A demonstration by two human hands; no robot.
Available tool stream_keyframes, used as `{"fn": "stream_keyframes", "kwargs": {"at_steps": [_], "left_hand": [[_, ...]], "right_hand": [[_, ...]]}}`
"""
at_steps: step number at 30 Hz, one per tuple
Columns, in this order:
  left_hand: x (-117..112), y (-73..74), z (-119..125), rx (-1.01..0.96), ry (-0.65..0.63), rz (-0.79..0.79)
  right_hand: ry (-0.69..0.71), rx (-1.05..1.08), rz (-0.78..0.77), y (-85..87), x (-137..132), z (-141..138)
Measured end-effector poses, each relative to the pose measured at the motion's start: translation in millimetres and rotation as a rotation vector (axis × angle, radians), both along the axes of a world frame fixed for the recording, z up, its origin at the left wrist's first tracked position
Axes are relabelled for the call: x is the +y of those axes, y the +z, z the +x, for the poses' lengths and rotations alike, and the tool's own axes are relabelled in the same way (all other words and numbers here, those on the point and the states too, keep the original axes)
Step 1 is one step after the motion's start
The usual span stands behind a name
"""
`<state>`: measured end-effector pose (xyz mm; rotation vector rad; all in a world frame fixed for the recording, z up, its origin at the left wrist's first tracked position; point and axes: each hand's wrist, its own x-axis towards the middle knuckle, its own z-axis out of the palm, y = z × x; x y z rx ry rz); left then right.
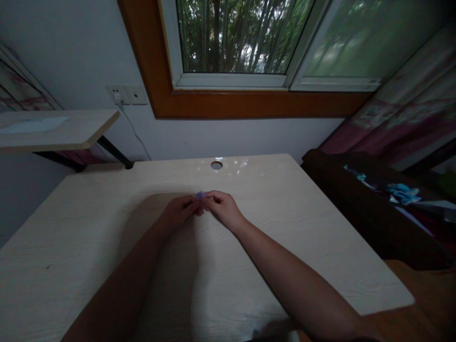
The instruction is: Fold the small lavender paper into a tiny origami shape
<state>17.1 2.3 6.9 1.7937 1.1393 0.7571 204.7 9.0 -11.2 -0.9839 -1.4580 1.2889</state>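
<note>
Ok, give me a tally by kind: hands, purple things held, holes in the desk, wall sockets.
Hands: 2 (left hand, right hand)
Small purple thing, held between them: 1
Round hole in the desk: 1
Wall sockets, left socket and right socket: 2
Total: 6

Dim light fills the room, and trees [245, 33] show through a window [301, 52] in an orange-brown frame [228, 104]. A pale bench [285, 213] stands by the white wall [213, 135], a raised shelf [67, 133] at its far left corner. At right, a patterned curtain [399, 104] hangs behind dark furniture [349, 209], and brown floor [431, 301] shows below.
</note>
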Motion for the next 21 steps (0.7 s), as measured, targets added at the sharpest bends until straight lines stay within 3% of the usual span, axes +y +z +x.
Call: {"fn": "stream_keyframes", "kwargs": {"at_steps": [11, 17, 21], "left_hand": [[0.1, 1.1, 1.2, 0.013, -0.021, 0.035], [1.2, -1.5, 2.3, -0.018, -0.030, 0.032], [1.1, -3.4, 3.6, -0.012, -0.055, 0.026]], "right_hand": [[-0.010, 0.035, -0.035, 0.5, -0.2, 0.4], [0.134, 0.103, -0.096, 10.1, 0.4, -0.5], [0.151, 0.061, -0.091, 14.2, -2.0, 0.3]]}}
